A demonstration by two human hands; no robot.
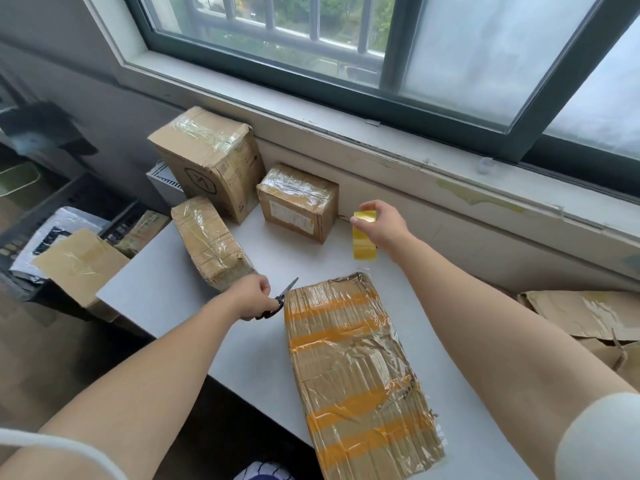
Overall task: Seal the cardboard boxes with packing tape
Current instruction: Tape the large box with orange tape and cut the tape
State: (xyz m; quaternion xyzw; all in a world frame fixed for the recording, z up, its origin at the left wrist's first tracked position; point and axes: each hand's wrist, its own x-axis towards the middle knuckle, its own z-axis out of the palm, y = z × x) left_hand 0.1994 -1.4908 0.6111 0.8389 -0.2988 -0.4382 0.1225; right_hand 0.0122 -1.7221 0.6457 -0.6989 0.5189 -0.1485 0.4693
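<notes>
The big flat cardboard box [360, 368] lies on the white table [166, 289] right in front of me, between my arms. It is crinkly and wrapped in shiny clear tape, with orange-yellow tape stripes across it. My left hand [251, 296] curls around the handles of the black scissors [280, 301], just beside the box's far corner. My right hand [381, 226] grips a yellow tape roll [364, 237] past the box.

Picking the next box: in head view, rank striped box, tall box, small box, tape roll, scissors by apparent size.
1. striped box (nearest camera)
2. tall box
3. small box
4. tape roll and scissors: too alike to rank
</notes>
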